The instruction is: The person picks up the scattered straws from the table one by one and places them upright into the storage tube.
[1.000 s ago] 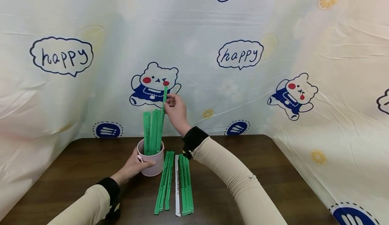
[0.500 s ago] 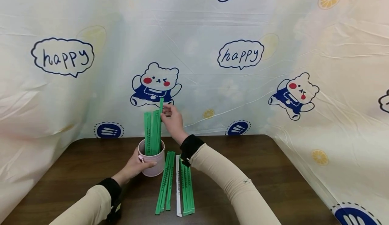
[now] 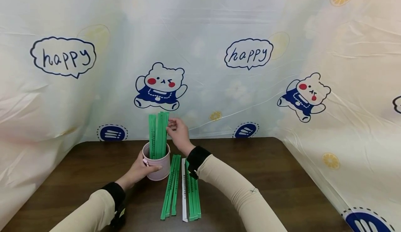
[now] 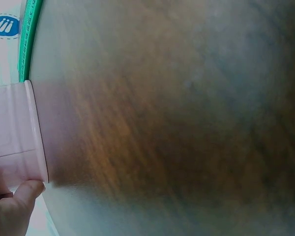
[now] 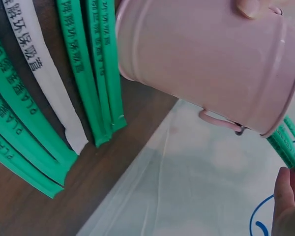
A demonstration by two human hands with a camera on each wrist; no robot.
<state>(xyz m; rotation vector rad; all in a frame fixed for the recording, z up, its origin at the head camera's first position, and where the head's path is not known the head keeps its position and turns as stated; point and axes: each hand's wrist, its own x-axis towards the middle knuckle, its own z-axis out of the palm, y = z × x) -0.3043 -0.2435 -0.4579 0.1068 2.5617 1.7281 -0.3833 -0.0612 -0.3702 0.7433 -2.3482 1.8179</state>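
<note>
A small pink bucket (image 3: 161, 172) stands on the brown table, held round its side by my left hand (image 3: 138, 171), thumb across the front. Several green-wrapped drinking straws (image 3: 158, 134) stand upright inside it, their tops well above the rim. At the right edge of this bunch, my right hand (image 3: 180, 134) pinches one green straw (image 3: 167, 122) near its top, now about level with the others. The right wrist view shows the fingertips (image 5: 283, 184) against the green wrappers beyond the bucket rim. In the left wrist view, my left thumb (image 4: 29, 191) presses the bucket near its base.
On the table right of the bucket lie several green-wrapped straws (image 3: 170, 190), one white-wrapped straw (image 3: 184, 193) and several more green ones (image 3: 194, 199), roughly parallel. A printed curtain (image 3: 203, 51) hangs behind the table (image 3: 250, 169).
My right hand has come down with the green straw, sinking it into the bucket until its top matches the others. The left hand and bucket have stayed in place.
</note>
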